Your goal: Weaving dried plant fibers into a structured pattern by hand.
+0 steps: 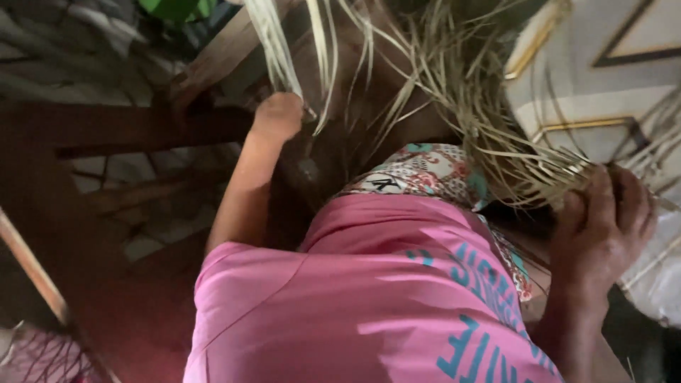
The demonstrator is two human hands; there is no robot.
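Both hands are closed on dry pale strips. The right hand [599,223] is clamped around a thick bunch of strips [496,135] near the right edge of the view, over the lap. The left hand [278,117] is a fist around a thin bundle [273,42] that runs up toward the top edge. The view is blurry, so I cannot tell if the two bundles are joined.

The biggest thing is the pink shirt [369,298], which fills the bottom middle. It has blue-green letters down its right side. Next is the dark brown wooden frame [106,131] on the left, with bars crossing each other. Behind the right hand there is a pale floor [603,92] with thin gold lines in box shapes. Above the shirt a flowery cloth [433,170] shows, white with red and blue-green bits. At the top edge sits a small green thing [177,8].

The strips look loose and spread out like a fan. No woven patch shows among them. So the work looks early, and most of it looks left to do.
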